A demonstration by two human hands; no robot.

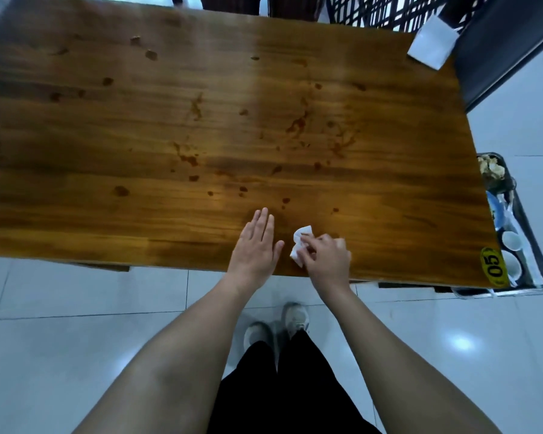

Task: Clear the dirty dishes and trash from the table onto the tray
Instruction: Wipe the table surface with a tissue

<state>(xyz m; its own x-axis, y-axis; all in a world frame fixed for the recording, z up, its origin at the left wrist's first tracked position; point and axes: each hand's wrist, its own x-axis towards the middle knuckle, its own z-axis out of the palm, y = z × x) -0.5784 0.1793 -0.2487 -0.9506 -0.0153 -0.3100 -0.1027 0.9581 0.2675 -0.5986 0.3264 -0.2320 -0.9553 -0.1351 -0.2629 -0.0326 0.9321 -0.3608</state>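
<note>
Trash pickup at the near edge of the table (201, 120). Your right hand (326, 255) pinches the crumpled white napkin (300, 244), which sticks out left of your fingertips. Gather it fully into the palm before carrying it to the tray (536, 245) beyond the right edge. Your left hand (257, 242) lies flat beside it, fingers straight.

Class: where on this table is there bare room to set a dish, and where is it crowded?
Bare: the table left of the left hand, and the middle up to the far-corner white box. Crowded: between that hand and the right hand gripping the tissue; the tray is packed.
</note>
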